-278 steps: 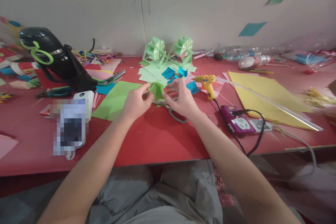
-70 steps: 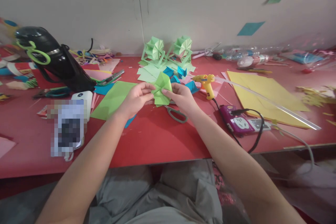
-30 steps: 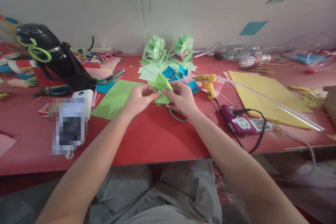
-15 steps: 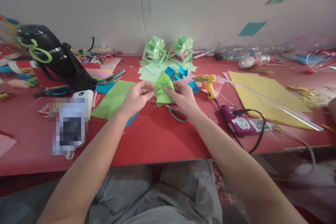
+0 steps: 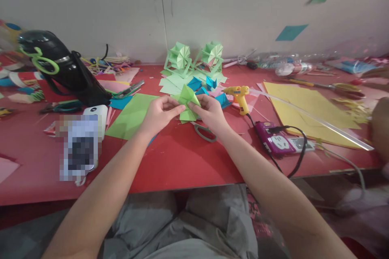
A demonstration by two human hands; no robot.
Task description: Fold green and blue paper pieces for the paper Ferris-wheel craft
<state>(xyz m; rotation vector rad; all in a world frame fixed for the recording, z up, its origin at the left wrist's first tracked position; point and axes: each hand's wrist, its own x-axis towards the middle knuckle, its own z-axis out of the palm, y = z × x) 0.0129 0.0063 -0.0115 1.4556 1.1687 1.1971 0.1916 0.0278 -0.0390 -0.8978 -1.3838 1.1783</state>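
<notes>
A folded green paper piece is held just above the red table between both hands. My left hand pinches its left side with thumb and fingertips. My right hand pinches its right side. Grey-handled scissors lie on the table right under my right hand. A flat green paper sheet lies left of my left hand. Small blue folded pieces sit just beyond the hands.
Two green paper wheel models stand at the back by the wall. A yellow glue gun, a purple power strip with a black cable and yellow sheets lie right. A black bag and a white device lie left. Another person's arm shows at the right edge.
The green piece went from pressed flat on the table to lifted and folded into a pointed shape between both hands. At the right edge, another person's arm has come into view.
</notes>
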